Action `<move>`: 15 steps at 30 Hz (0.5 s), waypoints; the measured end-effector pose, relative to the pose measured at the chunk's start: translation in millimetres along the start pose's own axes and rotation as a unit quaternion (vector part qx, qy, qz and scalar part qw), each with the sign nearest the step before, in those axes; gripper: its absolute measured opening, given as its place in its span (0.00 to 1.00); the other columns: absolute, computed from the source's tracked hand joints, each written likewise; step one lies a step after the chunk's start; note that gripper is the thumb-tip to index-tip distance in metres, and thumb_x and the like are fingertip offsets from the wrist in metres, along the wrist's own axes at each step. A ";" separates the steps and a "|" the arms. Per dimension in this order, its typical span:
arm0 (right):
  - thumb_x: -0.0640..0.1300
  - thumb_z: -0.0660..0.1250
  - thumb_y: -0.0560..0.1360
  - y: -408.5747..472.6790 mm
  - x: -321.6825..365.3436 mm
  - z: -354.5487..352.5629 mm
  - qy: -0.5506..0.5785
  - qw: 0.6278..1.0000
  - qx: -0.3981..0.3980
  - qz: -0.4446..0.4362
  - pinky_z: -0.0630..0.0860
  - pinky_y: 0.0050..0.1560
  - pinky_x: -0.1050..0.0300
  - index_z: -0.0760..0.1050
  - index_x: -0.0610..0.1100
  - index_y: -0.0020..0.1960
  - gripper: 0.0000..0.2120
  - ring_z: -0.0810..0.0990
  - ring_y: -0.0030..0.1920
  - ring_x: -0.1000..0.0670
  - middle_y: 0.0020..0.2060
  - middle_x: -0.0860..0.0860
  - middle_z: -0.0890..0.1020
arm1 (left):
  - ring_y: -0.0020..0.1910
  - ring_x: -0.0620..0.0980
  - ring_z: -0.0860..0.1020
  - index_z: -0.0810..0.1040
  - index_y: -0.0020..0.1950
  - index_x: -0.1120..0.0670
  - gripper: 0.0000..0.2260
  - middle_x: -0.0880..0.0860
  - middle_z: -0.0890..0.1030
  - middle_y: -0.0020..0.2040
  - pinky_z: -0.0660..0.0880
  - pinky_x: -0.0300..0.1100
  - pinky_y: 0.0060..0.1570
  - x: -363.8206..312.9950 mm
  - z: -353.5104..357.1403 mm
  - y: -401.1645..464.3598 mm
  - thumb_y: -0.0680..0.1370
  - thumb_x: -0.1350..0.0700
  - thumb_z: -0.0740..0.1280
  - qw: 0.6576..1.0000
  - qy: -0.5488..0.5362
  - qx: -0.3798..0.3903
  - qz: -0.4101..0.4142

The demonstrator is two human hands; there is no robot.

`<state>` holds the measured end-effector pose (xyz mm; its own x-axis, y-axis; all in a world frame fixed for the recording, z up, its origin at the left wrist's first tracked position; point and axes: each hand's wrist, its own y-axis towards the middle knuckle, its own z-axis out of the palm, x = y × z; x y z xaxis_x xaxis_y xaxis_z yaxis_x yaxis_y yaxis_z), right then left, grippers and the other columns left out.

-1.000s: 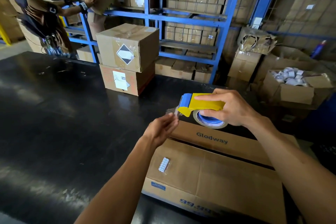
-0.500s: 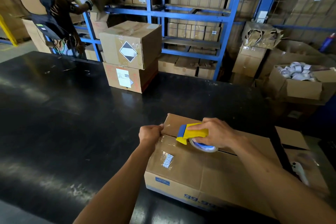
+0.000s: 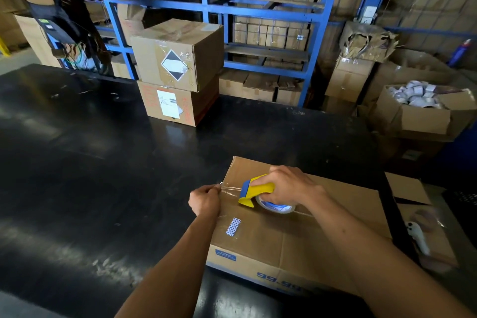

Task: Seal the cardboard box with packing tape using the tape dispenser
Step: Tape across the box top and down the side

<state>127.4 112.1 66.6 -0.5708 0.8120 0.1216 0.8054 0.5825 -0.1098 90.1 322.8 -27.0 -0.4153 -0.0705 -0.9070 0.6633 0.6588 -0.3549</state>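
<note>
On the near part of the black table (image 3: 77, 162) sits the cardboard box (image 3: 296, 237), its two top flaps folded shut so that the seam between them runs left to right under the person's forearms. At the box's left edge the left hand (image 3: 205, 200) is closed in a pinch on the free end of the clear packing tape (image 3: 229, 190), holding it down over the corner, most likely so the strip has an anchor on the side wall before it is drawn across the top. Just to its right the right hand (image 3: 286, 186) is wrapped around the yellow handle of the tape dispenser (image 3: 258, 192), fingers curled tight, with the roll lying nearly flat on the lid at the seam's left end; the short span of tape between the two hands looks taut. The sealing appears only begun: the seam to the right of the roll shows no tape. That stretch of lid is bare along the seam to the box's right edge, beyond which lies a flattened piece of cardboard (image 3: 413, 204) with a white object on it. Left of the box the tabletop is open, giving the left elbow room. Farther back on the table stand two stacked boxes (image 3: 178, 72), well apart from the work, and behind them rises blue shelving (image 3: 312, 41) where another person (image 3: 64, 8) handles a carton.
</note>
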 end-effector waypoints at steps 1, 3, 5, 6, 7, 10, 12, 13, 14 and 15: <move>0.62 0.66 0.74 0.8 0.0 0.3 -0.002 1.000 0.002 0.000 0.71 0.42 0.57 0.71 0.66 0.68 0.22 0.75 0.50 0.49 0.49 0.54 0.71 | 0.43 0.50 0.81 0.87 0.47 0.54 0.04 0.50 0.83 0.41 0.80 0.47 0.52 1.0 0.6 0.3 0.76 0.57 0.73 1.000 -0.005 -0.002 -0.008; 0.62 0.66 0.74 2.9 -0.2 1.5 -0.004 1.000 0.004 0.001 0.74 0.43 0.56 0.71 0.66 0.68 0.22 0.76 0.50 0.49 0.51 0.53 0.74 | 0.42 0.51 0.82 0.87 0.46 0.55 0.04 0.51 0.83 0.40 0.81 0.48 0.52 0.8 1.2 2.3 0.76 0.55 0.74 0.999 -0.008 0.000 -0.032; 0.63 0.66 0.74 5.0 0.0 3.3 -0.003 1.000 0.009 0.001 0.76 0.45 0.55 0.70 0.66 0.68 0.22 0.76 0.50 0.49 0.53 0.52 0.75 | 0.42 0.53 0.83 0.87 0.45 0.56 0.06 0.52 0.84 0.41 0.82 0.50 0.52 -0.8 1.2 6.8 0.74 0.54 0.76 0.998 -0.004 0.006 -0.066; 0.63 0.66 0.74 5.7 0.5 3.8 0.000 1.000 0.010 0.002 0.76 0.46 0.55 0.71 0.65 0.68 0.23 0.76 0.51 0.49 0.54 0.52 0.76 | 0.42 0.54 0.83 0.87 0.45 0.56 0.07 0.54 0.84 0.41 0.82 0.51 0.52 -1.7 0.9 9.0 0.73 0.53 0.77 0.997 0.002 0.012 -0.082; 0.62 0.66 0.74 6.1 0.7 4.1 0.003 1.000 0.011 0.002 0.77 0.46 0.56 0.71 0.65 0.68 0.23 0.76 0.51 0.49 0.54 0.51 0.76 | 0.42 0.54 0.83 0.86 0.46 0.57 0.09 0.55 0.85 0.42 0.82 0.52 0.52 -1.5 1.1 11.0 0.73 0.52 0.77 0.996 0.004 0.018 -0.091; 0.62 0.66 0.74 6.0 -0.9 3.2 0.006 1.000 0.012 0.001 0.77 0.47 0.56 0.71 0.64 0.68 0.23 0.77 0.52 0.49 0.55 0.51 0.76 | 0.50 0.58 0.83 0.82 0.56 0.61 0.16 0.56 0.84 0.53 0.80 0.52 0.57 1.5 1.6 15.0 0.74 0.52 0.75 0.995 0.018 0.009 -0.096; 0.62 0.66 0.74 5.5 -1.6 2.6 0.008 1.000 0.013 0.001 0.77 0.47 0.55 0.71 0.64 0.68 0.23 0.77 0.51 0.49 0.54 0.51 0.76 | 0.60 0.61 0.78 0.72 0.69 0.60 0.22 0.59 0.78 0.64 0.76 0.53 0.62 5.7 -0.7 17.2 0.78 0.51 0.68 0.993 0.065 0.002 -0.094; 0.62 0.66 0.74 5.0 -1.2 2.6 0.010 1.000 0.013 0.001 0.77 0.46 0.55 0.71 0.65 0.68 0.22 0.77 0.51 0.49 0.53 0.52 0.76 | 0.63 0.62 0.76 0.68 0.72 0.59 0.22 0.60 0.75 0.68 0.74 0.55 0.65 8.8 -2.2 16.8 0.81 0.51 0.64 0.992 0.093 0.003 -0.089; 0.62 0.66 0.74 4.4 -0.5 2.3 0.011 1.000 0.013 0.002 0.77 0.46 0.55 0.72 0.65 0.67 0.22 0.77 0.50 0.49 0.52 0.52 0.76 | 0.66 0.63 0.73 0.65 0.75 0.59 0.23 0.62 0.72 0.70 0.71 0.57 0.66 11.4 -3.6 14.6 0.82 0.51 0.61 0.990 0.125 0.002 -0.064; 0.62 0.67 0.74 4.0 0.4 2.0 0.011 1.000 0.011 0.001 0.77 0.46 0.54 0.72 0.65 0.67 0.21 0.77 0.50 0.49 0.51 0.52 0.76 | 0.68 0.63 0.71 0.63 0.76 0.58 0.23 0.62 0.69 0.72 0.69 0.58 0.68 13.4 -4.8 10.4 0.83 0.52 0.60 0.987 0.163 -0.002 0.001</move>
<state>130.1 114.8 64.3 -0.5645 0.8129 0.1433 0.8030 0.5810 -0.1328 88.4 332.3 -41.7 -0.5929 0.1754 -0.7859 0.6617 0.6623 -0.3514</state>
